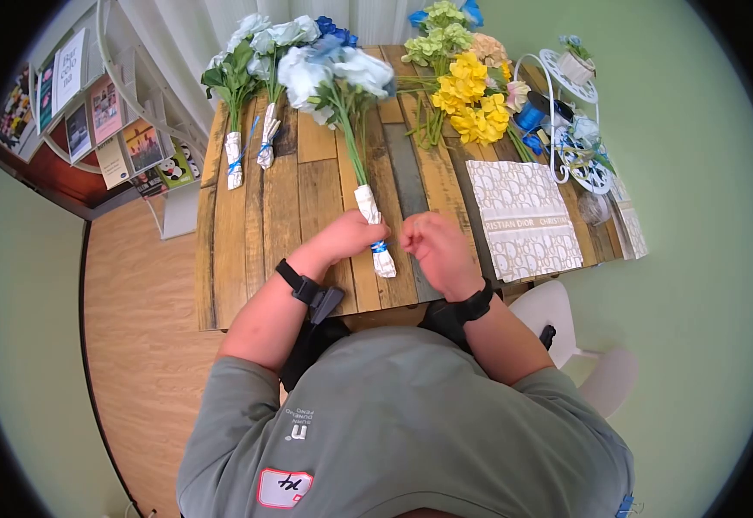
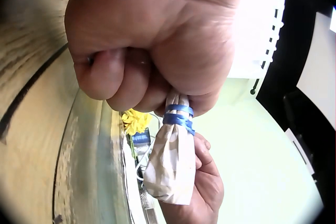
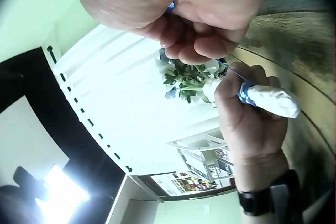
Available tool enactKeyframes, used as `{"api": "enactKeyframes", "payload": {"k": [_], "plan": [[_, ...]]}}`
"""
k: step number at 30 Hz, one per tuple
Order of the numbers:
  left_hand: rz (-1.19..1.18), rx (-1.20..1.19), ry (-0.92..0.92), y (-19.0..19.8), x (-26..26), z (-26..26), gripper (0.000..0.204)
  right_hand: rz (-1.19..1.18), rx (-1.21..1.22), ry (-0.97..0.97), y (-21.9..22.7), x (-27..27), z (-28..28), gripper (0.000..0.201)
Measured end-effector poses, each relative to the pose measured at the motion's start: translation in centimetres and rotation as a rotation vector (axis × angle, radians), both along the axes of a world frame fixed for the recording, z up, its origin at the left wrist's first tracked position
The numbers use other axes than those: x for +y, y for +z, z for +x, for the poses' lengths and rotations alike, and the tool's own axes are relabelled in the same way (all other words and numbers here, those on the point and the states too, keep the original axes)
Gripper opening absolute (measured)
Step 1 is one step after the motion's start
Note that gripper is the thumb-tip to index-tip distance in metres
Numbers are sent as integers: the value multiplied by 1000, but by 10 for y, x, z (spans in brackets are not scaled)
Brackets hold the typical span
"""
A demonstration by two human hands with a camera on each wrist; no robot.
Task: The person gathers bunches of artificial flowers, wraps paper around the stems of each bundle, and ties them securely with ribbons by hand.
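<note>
My left hand grips the paper-wrapped stems of a bouquet of pale blue and white flowers. The bouquet lies along the wooden table, its blooms pointing away from me. Below my fist, blue ribbon circles the white paper wrap in several turns. From there a thin strand of the ribbon runs taut up to the curled fingers of my right hand, which hold it. A bit of blue also shows inside that palm in the right wrist view.
Two wrapped bouquets lie at the table's far left. Yellow flowers and green ones lie at the back right. A patterned paper sheet is right of my hands, a ribbon spool beside the white wire stand.
</note>
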State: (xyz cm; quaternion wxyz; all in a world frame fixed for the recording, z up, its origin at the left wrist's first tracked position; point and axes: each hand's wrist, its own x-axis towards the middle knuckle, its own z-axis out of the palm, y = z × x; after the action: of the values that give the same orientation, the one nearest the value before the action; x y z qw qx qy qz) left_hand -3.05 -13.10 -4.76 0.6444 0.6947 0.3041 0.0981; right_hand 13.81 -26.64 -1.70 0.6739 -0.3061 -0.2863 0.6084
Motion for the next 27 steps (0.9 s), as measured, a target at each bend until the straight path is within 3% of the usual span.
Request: {"api": "enactKeyframes", "payload": {"k": [1,2,3,4,5,6,8,10,14,16,18,21,25,27], "plan": [[0,1,0,-12,8,3,16,-28,-146,12,4,1,-8,15],[127,154,-13,-27,17,6,19,-57,-291,24,6,1,-14,17],[254,306,-26,-20,16,7,22,-60,-289,24,1,3,-16,17],[251,308,-26,-15,12,6,22,-41,-416,83,-6,8,-16,18],[405,368,48,-8,6,5,25,-18,-544,144,-11,13,-16,19],[561,427,124,3,0,4,28,-13,-544,148,-13,17,-20,19],[549,448,214,4,-9,-4,36,-67,-511,103,-16,24,-26,20],[718,245,344,5,-20,-15,36,-72,-488,120,-22,34,-22,20],[565,214,330,9,-35,-34,28,-159,-476,192,-24,48,-23,20],[633,182,333,8,-39,-40,24,-117,-518,215,-24,54,-29,20],[705,148,337,9,-39,-45,20,121,-815,76,-19,58,-37,19],[794,174,326,8,-37,-48,15,155,-984,78,-9,64,-36,17],[782,144,305,0,-31,-44,16,43,-913,185,-7,70,-36,17],[736,153,314,-2,-25,-43,17,-147,-741,285,-5,71,-38,17]]}}
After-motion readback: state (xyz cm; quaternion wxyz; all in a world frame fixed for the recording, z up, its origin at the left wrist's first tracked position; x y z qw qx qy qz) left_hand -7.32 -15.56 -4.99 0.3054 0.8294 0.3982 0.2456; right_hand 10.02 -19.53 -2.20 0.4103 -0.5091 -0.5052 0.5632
